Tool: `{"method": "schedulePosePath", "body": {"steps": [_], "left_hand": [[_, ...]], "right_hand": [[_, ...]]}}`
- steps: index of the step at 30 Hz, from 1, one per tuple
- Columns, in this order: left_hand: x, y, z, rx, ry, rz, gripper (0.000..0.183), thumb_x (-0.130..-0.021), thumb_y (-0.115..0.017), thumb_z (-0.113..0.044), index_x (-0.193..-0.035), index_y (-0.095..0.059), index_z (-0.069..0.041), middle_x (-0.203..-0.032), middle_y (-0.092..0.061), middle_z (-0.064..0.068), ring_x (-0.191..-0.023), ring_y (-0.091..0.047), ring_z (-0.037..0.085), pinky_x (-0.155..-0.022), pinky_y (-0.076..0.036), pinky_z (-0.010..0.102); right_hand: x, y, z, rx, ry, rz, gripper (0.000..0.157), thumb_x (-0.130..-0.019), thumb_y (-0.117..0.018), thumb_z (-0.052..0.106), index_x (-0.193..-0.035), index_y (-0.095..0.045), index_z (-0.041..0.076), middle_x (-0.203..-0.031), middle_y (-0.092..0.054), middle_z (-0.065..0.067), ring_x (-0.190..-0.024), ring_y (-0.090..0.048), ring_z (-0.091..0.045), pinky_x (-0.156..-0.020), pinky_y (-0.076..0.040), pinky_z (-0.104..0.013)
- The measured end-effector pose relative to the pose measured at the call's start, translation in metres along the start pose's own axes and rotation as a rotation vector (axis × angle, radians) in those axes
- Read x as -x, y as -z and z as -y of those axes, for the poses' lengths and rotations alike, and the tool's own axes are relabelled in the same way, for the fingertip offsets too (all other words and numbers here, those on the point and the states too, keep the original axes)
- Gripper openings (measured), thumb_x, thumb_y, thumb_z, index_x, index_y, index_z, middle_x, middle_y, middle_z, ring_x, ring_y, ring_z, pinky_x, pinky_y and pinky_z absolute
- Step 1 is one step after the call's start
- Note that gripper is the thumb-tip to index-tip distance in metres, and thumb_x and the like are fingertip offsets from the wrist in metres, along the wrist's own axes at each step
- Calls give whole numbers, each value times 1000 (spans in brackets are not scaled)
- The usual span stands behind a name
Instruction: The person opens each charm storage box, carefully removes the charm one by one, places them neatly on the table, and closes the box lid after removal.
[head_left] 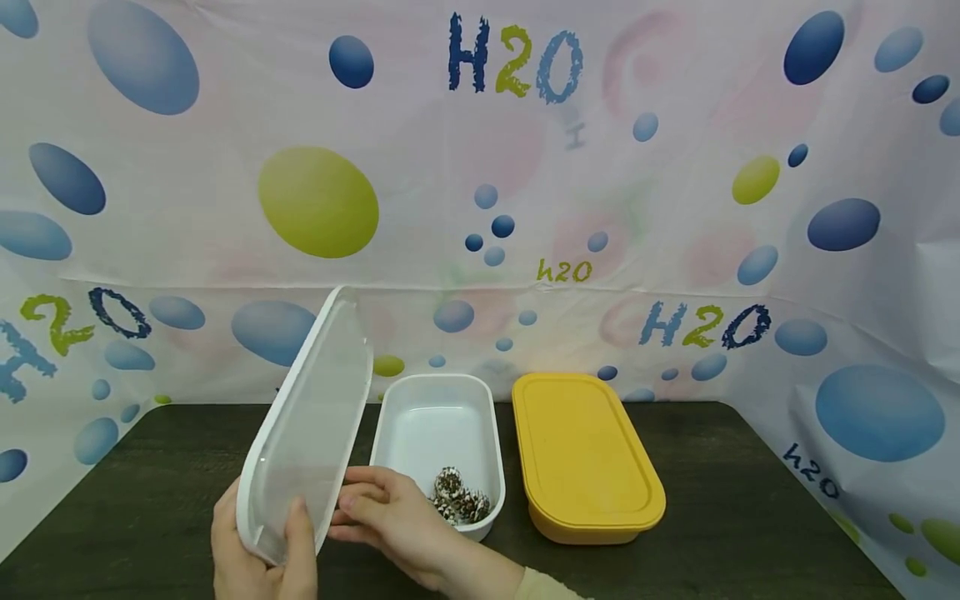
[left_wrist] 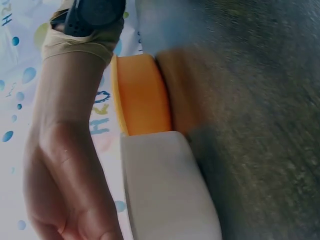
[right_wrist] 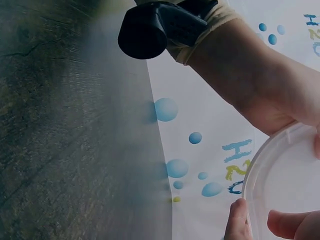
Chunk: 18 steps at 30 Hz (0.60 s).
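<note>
Plainly, the left hand clamps the lower end of a white lid, thumb on its face, holding it tilted up left of the white container. The right hand, fingers slightly apart, is in front of the container beside the lid's edge; I can't tell if they touch. Frosted pine cones sit in the container's near end; right of it stands a yellow box.

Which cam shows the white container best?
Head: it shows the white container's interior and the pine cones inside, though the right hand hides part of the near end. Left wrist: only its outer side, cut off by the frame. Right wrist: not visible.
</note>
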<state>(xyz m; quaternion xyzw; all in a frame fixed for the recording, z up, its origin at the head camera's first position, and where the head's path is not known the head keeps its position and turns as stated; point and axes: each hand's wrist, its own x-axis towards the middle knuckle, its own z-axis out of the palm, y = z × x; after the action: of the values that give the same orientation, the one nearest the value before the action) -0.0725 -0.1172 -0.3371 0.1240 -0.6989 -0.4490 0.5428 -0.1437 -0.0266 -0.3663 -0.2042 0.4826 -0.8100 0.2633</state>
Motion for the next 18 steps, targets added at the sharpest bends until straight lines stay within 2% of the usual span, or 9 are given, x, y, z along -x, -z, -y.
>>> {"method": "schedulePosePath", "body": {"steps": [4,7,9,12,15,18], "left_hand": [[-4,1,0,-36,191,-11,54,-77,-69,8,-128,-52,3,-93,-52,-13,-73,-49,-8,-59,-38,6],[-7,1,0,-18,257,-44,55,-76,-71,5,-127,-51,3,-88,-54,-14,-70,-50,-7,-59,-39,6],[-8,0,0,5,240,-66,55,-74,-72,5,-125,-52,6,-85,-53,-17,-69,-52,-6,-60,-39,6],[-11,1,1,44,180,-65,52,-72,-71,9,-121,-53,7,-87,-55,-15,-71,-54,-1,-61,-42,6],[-16,4,6,90,93,-16,58,-71,-67,15,-125,-49,7,-97,-54,-9,-78,-56,4,-64,-44,6],[-23,8,14,207,42,64,69,-69,-61,22,-133,-39,7,-110,-51,1,-87,-56,11,-67,-48,9]], "right_hand": [[1,1,5,42,27,-12,36,-94,-53,-5,-128,-43,-11,-104,-61,-13,-87,-61,-16,-81,-53,-30],[2,2,9,109,43,-35,37,-91,-57,-5,-126,-46,-10,-99,-62,-10,-79,-60,-12,-75,-52,-24],[2,4,12,151,46,-59,37,-89,-60,-4,-124,-48,-8,-95,-61,-8,-73,-59,-11,-70,-51,-21],[3,6,14,168,46,-85,36,-87,-61,-4,-121,-50,-6,-93,-61,-6,-69,-59,-10,-68,-51,-21],[4,7,15,133,57,-100,34,-87,-62,-6,-119,-51,-6,-93,-61,-8,-68,-61,-12,-67,-53,-23],[4,9,17,95,72,-105,33,-87,-61,-7,-118,-51,-8,-94,-62,-11,-70,-63,-15,-67,-55,-25]]}}
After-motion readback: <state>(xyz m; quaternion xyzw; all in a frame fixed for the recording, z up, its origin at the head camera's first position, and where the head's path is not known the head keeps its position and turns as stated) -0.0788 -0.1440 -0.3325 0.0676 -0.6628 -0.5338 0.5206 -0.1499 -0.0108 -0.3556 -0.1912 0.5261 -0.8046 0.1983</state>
